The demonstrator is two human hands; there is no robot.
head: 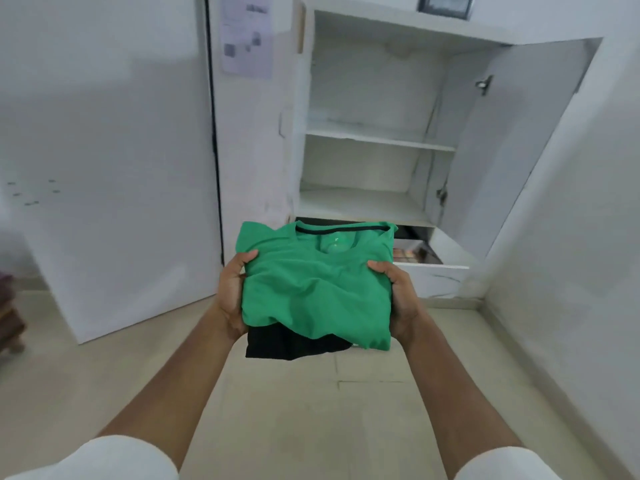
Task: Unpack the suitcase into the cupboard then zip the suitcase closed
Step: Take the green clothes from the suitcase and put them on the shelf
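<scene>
The person stands facing the open white cupboard (374,140), both arms stretched out in front. The left hand (232,296) and the right hand (398,299) each grip one side of a folded green shirt (318,289), thumbs pressed on top and fingers curled underneath. A folded black garment (291,344) lies under the shirt, its edge poking out below. The pile is held in the air, in front of the cupboard's lower part. The cupboard door (519,150) stands open to the right, and a drawer (429,254) below the shelves is pulled out.
</scene>
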